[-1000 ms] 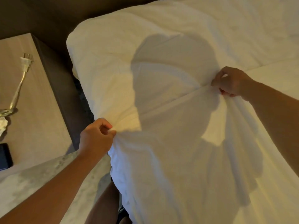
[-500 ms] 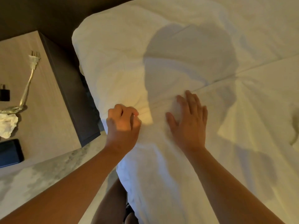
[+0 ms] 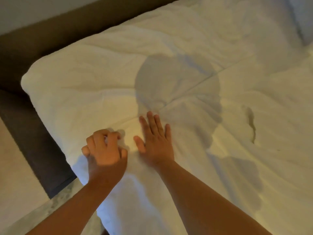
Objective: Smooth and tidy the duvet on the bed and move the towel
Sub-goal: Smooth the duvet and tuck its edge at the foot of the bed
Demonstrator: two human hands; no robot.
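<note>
A white duvet (image 3: 194,48) covers the bed and fills most of the view, with a straight seam running diagonally across it and soft wrinkles around it. My left hand (image 3: 105,150) is clenched on a bunch of the duvet near the bed's left edge. Just to its right, my right hand (image 3: 155,139) lies flat on the duvet, palm down, fingers spread. No towel is in view.
A dark brown headboard (image 3: 50,36) runs along the far left of the bed. A wooden bedside table (image 3: 15,175) with a dark side panel stands at the left. A white pillow (image 3: 303,17) shows at the top right corner. Pale marbled floor (image 3: 42,216) lies at the bottom left.
My right hand let go of the duvet's fold, came over beside the left hand and now presses flat. The left hand keeps its grip. The view has swung right, off the bedside table's items.
</note>
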